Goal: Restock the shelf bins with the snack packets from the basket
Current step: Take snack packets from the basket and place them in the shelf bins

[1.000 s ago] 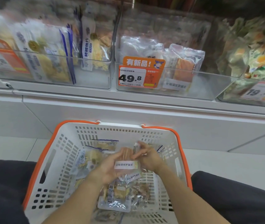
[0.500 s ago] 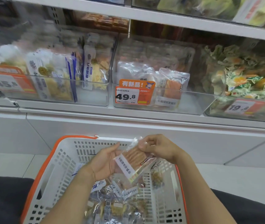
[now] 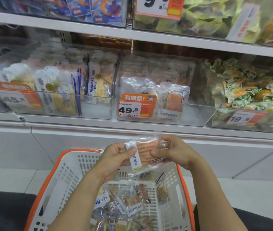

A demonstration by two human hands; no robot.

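Snack packet (image 3: 145,153) partly hidden by both hands (image 3: 146,156)

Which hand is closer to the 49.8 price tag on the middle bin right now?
Left, narrowly. The left hand sits almost straight below the 49.8 price tag, while the right hand is below and off to its right. Both hold the same orange snack packet.

A clear snack packet (image 3: 143,154) shows orange-striped strips beside a white label with black characters and a yellow-green tip. Below it, a white slotted basket (image 3: 75,172) carries an orange rim. Above the basket, an orange-and-white price tag (image 3: 136,105) prints black "49.8" on a clear shelf bin (image 3: 190,114); right of that bin, wrappers (image 3: 252,95) are green, white and orange.
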